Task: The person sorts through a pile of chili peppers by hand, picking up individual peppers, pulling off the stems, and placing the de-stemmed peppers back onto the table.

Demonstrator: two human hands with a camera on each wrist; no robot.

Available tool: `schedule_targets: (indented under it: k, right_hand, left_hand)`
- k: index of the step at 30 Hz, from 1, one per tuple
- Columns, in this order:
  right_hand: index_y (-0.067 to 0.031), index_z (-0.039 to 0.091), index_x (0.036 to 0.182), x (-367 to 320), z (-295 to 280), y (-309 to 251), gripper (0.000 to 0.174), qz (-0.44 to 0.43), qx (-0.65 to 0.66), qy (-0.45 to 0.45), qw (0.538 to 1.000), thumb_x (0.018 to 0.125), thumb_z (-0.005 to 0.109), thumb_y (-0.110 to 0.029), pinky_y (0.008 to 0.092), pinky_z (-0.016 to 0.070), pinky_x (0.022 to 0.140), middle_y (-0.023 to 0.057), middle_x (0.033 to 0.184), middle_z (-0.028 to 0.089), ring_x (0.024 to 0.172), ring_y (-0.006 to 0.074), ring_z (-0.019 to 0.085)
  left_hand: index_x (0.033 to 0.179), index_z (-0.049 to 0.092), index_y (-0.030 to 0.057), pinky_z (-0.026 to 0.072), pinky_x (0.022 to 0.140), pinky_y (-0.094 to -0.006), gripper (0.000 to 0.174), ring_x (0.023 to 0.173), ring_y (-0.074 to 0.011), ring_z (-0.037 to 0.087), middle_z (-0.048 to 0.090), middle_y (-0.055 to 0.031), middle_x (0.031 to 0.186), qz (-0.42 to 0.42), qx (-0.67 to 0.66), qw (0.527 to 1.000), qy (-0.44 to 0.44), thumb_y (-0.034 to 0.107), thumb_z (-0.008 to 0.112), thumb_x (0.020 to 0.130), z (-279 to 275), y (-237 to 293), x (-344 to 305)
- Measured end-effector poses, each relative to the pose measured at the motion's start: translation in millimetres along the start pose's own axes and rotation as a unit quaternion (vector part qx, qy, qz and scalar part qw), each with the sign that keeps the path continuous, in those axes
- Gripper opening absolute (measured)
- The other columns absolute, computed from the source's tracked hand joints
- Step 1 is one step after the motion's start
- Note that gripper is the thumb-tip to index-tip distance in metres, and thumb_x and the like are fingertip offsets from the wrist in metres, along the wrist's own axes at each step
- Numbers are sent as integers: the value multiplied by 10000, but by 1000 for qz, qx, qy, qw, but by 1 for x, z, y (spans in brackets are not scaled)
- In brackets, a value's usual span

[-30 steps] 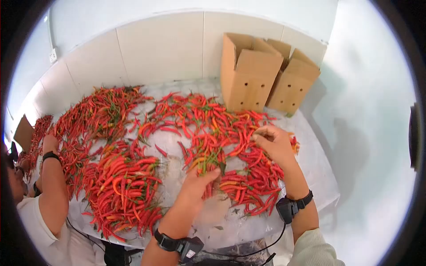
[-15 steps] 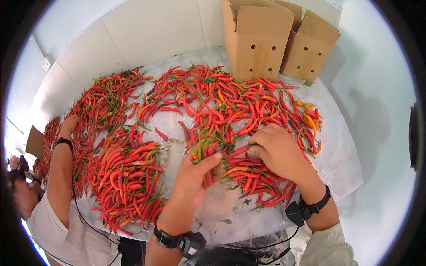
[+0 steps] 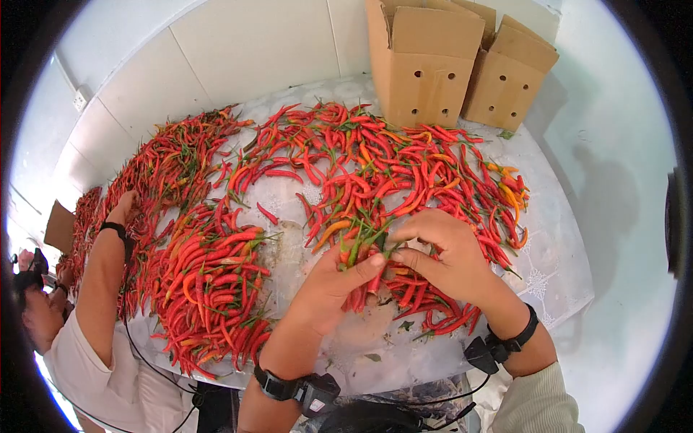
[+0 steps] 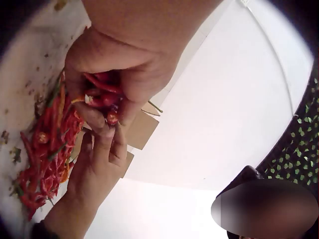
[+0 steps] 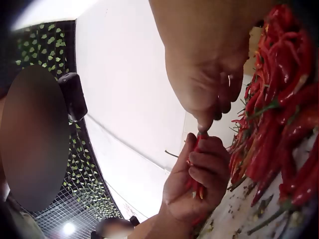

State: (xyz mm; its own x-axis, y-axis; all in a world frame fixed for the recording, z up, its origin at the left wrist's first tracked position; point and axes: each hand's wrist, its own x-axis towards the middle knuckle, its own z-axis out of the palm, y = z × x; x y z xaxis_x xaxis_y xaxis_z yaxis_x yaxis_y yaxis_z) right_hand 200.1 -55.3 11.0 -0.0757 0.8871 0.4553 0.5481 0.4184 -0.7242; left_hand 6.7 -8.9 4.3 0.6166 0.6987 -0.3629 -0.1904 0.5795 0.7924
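Observation:
My left hand (image 3: pixel 325 289) grips a small bunch of red chili peppers (image 4: pixel 105 94), their green stems standing up past the thumb. Close against it, my right hand (image 3: pixel 455 260) pinches at the stem end of a chili pepper (image 5: pixel 202 135) at the top of the bunch. Fingertips of both hands meet there in the wrist views. Beneath and beyond the hands spreads a loose layer of red chili peppers (image 3: pixel 415 180), a few of them orange. To the left lies a thick pile of chili peppers (image 3: pixel 209 289), mostly lined up side by side.
Two open cardboard boxes (image 3: pixel 433 65) with punched holes stand at the back right against the wall. Another person (image 3: pixel 94 317) reaches into a far-left heap of chilies (image 3: pixel 166 159). A pale plastic sheet (image 3: pixel 552 238) covers the table. Cables run from the wrist cameras.
My right hand has come down from the right side of the chilies, over the near ones, and leftward to the bunch in my left hand. The head view has tilted downward.

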Motion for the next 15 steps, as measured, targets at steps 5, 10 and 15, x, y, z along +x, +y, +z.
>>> schedule_targets:
  k: [5, 10, 15]
  right_hand:
    - [-56, 653, 922, -2, -6, 2, 241, 133, -55, 37, 989, 738, 729, -192, 399, 460, 809, 132, 897, 587, 876, 307, 588]
    - [-54, 633, 973, -10, -5, 13, 290, 44, -223, -156, 961, 748, 709, -221, 429, 441, 804, 139, 892, 587, 894, 322, 556]
    - [-47, 617, 934, -10, -3, 15, 240, 63, -176, -144, 972, 759, 695, -191, 430, 454, 762, 143, 858, 600, 844, 332, 573]
  left_hand:
    - [1057, 578, 78, 475, 588, -251, 293, 728, -116, 608, 621, -4, 861, 52, -20, 998, 29, 103, 722, 803, -6, -5, 5]
    - [1023, 591, 78, 452, 546, -247, 303, 684, -104, 587, 611, 8, 826, 62, -57, 994, 73, 48, 732, 757, -7, 0, 3]
    - [1022, 599, 79, 453, 524, -236, 288, 679, -98, 596, 614, 9, 810, 63, -90, 991, 82, 44, 713, 760, -15, -1, 6]
